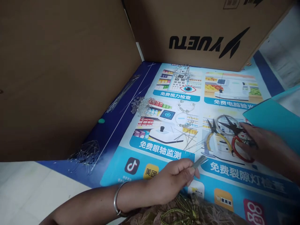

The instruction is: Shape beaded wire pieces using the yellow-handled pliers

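I've got the left hand in a narrow grip, thumb and fingers pinched on a short silvery bundle that sticks out over the printed sheet; too blurred for me to count pieces. Metal bangle on that wrist. Right hand: fingers at the red-handled pliers; I can't tell if that grip is closed on them. Yellow-handled pliers lie just beside, on the left, with a silver wire coil behind the two tools.

Further out I see loose wire pieces strewn ahead of the left hand, and two beaded loops beyond them. Clear bead pile left of the loops, second bead cluster by the far box. Along the left: straight wires, green disc, wire tangle. Cardboard panel fills my left side, the YUETU box stands at the back, lettering upside down. Turquoise sheet behind the right hand.
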{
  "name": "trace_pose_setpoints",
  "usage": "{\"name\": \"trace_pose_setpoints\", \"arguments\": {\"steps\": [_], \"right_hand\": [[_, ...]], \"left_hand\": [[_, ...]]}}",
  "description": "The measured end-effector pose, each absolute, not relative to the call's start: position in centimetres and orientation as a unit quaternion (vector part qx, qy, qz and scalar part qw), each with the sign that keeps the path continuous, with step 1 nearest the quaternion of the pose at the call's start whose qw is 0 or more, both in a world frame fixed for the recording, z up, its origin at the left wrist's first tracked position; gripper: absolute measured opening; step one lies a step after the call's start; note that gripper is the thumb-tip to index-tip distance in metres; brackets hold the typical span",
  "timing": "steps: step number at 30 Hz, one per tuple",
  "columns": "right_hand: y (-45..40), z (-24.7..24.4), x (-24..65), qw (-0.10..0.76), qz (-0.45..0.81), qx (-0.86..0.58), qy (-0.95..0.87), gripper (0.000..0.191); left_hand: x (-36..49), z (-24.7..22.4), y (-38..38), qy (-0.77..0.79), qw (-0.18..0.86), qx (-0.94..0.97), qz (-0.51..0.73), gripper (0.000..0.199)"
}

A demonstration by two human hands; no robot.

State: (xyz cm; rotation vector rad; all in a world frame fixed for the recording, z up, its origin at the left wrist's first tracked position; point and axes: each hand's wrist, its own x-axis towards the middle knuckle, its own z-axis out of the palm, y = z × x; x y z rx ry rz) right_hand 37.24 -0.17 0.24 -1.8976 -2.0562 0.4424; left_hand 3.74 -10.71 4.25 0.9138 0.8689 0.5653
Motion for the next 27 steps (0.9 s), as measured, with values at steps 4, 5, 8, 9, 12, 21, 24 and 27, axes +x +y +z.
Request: {"name": "trace_pose_setpoints", "arguments": {"steps": [4,5,8,9,12,21,24,27], "right_hand": [[-3.1,1.8,36.2,0.093,0.03,-0.584,-0.806,0.04],[-3.9,2.3,35.4,0.113,0.085,-0.532,-0.835,0.034],[-6.0,3.8,31.9,0.153,0.257,-0.473,-0.829,0.04],[-6.3,4.3,30.6,0.162,0.311,-0.459,-0.816,0.04],[-6.2,5.7,27.6,0.194,0.441,-0.413,-0.773,0.02],[-4.9,5.2,25.1,0.285,0.625,-0.338,-0.643,0.022],[-5.1,5.1,24.1,0.305,0.616,-0.364,-0.629,0.025],[-4.8,5.3,23.4,0.301,0.606,-0.385,-0.628,0.027]], "left_hand": [[5.6,4.4,-9.9,0.368,0.772,0.442,0.271,0.029],[6.2,4.4,-9.7,0.358,0.773,0.447,0.274,0.029],[8.0,4.4,-8.8,0.329,0.783,0.45,0.276,0.03],[8.4,4.3,-8.5,0.322,0.787,0.448,0.275,0.03],[9.2,4.4,-7.8,0.318,0.8,0.426,0.277,0.032],[7.6,4.2,-6.9,0.221,0.9,0.25,0.279,0.032],[7.4,3.9,-6.9,0.237,0.895,0.235,0.295,0.022],[7.3,3.6,-7.0,0.268,0.882,0.234,0.308,0.024]]}}
